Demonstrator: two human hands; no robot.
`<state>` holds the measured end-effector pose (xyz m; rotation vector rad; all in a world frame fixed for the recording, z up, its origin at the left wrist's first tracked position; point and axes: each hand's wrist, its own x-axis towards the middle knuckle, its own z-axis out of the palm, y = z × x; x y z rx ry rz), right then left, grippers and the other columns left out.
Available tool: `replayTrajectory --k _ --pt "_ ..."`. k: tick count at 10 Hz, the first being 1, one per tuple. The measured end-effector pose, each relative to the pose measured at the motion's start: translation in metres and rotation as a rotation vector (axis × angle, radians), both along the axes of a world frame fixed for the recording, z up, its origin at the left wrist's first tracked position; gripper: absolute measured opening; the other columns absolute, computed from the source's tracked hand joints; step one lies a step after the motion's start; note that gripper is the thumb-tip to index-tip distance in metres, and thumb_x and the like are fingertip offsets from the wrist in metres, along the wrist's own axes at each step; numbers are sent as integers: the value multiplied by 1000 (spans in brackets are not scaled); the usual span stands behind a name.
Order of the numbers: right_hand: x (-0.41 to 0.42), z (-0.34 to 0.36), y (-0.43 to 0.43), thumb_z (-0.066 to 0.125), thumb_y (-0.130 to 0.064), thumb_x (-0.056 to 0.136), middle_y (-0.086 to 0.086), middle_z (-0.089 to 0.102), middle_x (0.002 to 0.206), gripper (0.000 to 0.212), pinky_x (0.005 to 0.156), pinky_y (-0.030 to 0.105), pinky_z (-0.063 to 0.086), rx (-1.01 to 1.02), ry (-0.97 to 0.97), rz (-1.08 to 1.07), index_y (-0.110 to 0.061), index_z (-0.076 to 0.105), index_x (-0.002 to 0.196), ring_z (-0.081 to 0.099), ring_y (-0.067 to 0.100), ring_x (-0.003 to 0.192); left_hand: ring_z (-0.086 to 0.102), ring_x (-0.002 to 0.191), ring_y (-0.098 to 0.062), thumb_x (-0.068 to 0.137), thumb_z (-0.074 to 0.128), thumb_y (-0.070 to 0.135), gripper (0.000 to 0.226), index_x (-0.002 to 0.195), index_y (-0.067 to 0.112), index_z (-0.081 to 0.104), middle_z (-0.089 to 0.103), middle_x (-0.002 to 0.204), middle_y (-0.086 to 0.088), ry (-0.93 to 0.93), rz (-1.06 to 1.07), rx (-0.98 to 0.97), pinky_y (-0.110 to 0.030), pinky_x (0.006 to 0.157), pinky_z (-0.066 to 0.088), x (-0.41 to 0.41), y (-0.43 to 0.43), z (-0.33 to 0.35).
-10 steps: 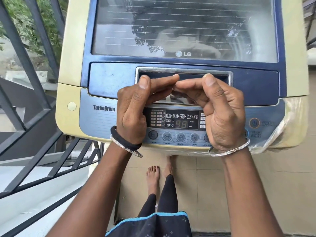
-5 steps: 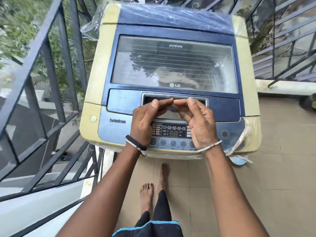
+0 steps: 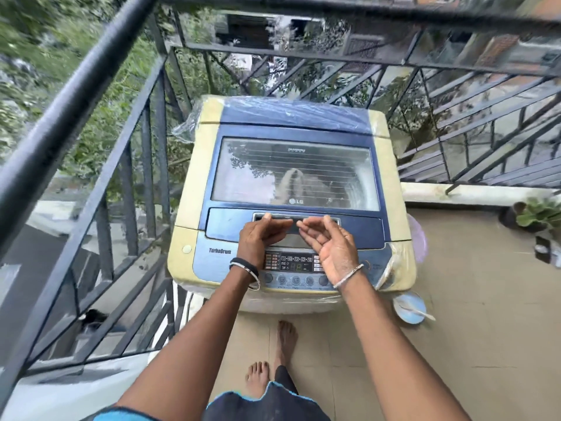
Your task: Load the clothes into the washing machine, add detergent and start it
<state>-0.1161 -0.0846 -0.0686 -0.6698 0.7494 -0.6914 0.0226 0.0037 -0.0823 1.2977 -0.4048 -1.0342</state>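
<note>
L hand & R hand were fingertip to fingertip at the handle half a sec ago. Now they've parted, w/ a small gap betw. them. L fingers lie fairly straight, pointing at R hand, thumb up by the handle. R palm has turned up, fingers loosely curled. Neither holds anything.

View has pulled back, so more of the washer shows. Lid just beyond the fingertips is down and clothes show through its glass, so loading looks done. Panel under the wrists has lit digits. My read: hands are coming off the lid; detergent or start next, can't tell which.

Room: railing runs close on L hand's side and behind the washer. Open floor on R hand's side, w/ a blue dish low by the washer's corner, below R wrist, and a plant further out.
</note>
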Motion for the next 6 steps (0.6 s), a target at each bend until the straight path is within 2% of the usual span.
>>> replayTrajectory --k 2,3,4,5,6 --pt "-1 5 -5 48 -20 99 24 69 94 32 88 43 57 30 133 45 8 63 97 71 34 90 72 92 -32 91 50 33 38 88 4 75 74 93 -18 -18 116 102 -35 78 58 -6 -5 8" --pt "0 11 -9 50 -18 99 24 67 90 29 73 39 61 -20 289 105 8 63 101 73 30 74 73 82 -32 92 54 27 31 76 11 75 75 84 -18 -107 154 200 -39 77 57 -9 -12 9" --pt "1 16 -18 53 -17 97 17 68 88 24 63 33 61 -97 400 220 3 66 102 71 27 68 73 70 -26 81 55 39 31 64 22 75 74 69 -11 -278 167 319 -48 73 60 -7 -24 10" --pt "8 28 -37 53 -14 97 14 68 82 22 55 26 57 -195 475 215 3 67 98 67 19 59 72 65 -22 76 51 48 31 66 31 73 73 62 -3 -490 166 374 -45 69 60 4 -40 20" --pt "14 45 -58 56 -12 94 14 68 79 20 52 22 54 -290 505 162 4 68 95 65 18 59 71 70 -22 82 45 46 37 72 23 72 73 67 -1 -747 118 406 -38 67 58 18 -65 42"
